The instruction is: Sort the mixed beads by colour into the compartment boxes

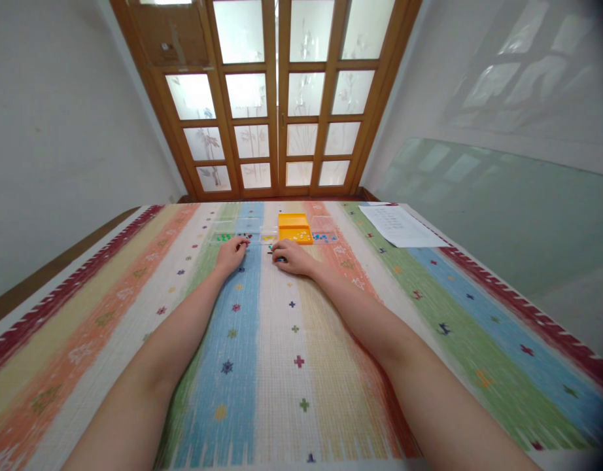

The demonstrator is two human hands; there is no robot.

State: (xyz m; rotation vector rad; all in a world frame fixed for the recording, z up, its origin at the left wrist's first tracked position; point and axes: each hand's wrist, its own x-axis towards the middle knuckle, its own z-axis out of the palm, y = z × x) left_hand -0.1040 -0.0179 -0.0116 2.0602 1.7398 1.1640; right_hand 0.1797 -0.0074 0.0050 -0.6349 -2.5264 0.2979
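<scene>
My left hand [231, 254] rests at the near edge of a clear box, its fingertips bent together by the small dark red pieces [246, 236]. Whether anything is pinched there is too small to tell. Small green pieces [223, 238] lie in the clear box just beyond that hand. My right hand [294, 256] is curled low over the cloth, with a small dark and blue item [280, 259] showing at its fingers; its kind is unclear. Past this hand stands an open yellow box [295, 220] holding small pale pieces. Yellow pieces [268, 238] sit in a clear box between the hands.
Blue pieces [324, 237] lie in a clear box to the right of the yellow box. A printed paper sheet [402, 226] lies at the far right of the table. A striped cloth [276, 366] covers the table. Wooden glazed doors [276, 98] stand beyond.
</scene>
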